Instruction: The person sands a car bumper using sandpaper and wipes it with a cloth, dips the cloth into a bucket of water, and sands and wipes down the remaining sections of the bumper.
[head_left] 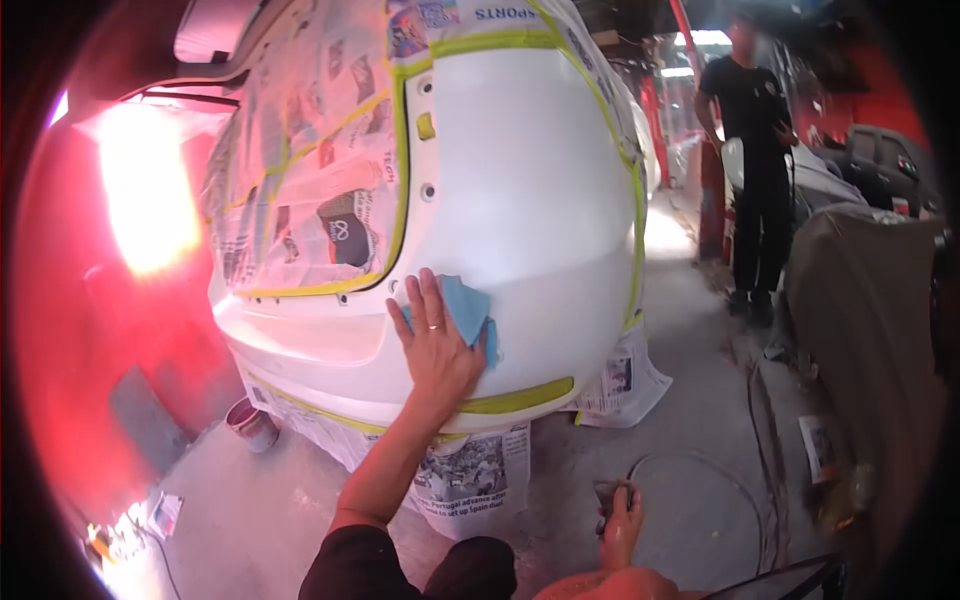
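Note:
My left hand (440,355) lies on the lower part of a white car body panel (525,190), fingers outstretched. Under its palm and fingers it holds a blue cloth (466,305) against the surface, with folds sticking out at the right. Low in front of me, beside my knee, my right hand (622,520) is closed around a small dark, flat piece (605,495) whose kind I cannot make out. Yellow-green masking tape (520,396) runs along the panel's edges. Newspaper and clear plastic masking (340,170) cover the area left of it.
A paint-stained can (252,425) stands on the concrete floor at left. A hose (690,458) curves over the floor at right. A person in dark clothes (757,150) stands behind, near a brown-covered object (870,330). Newspaper (625,385) hangs below the panel.

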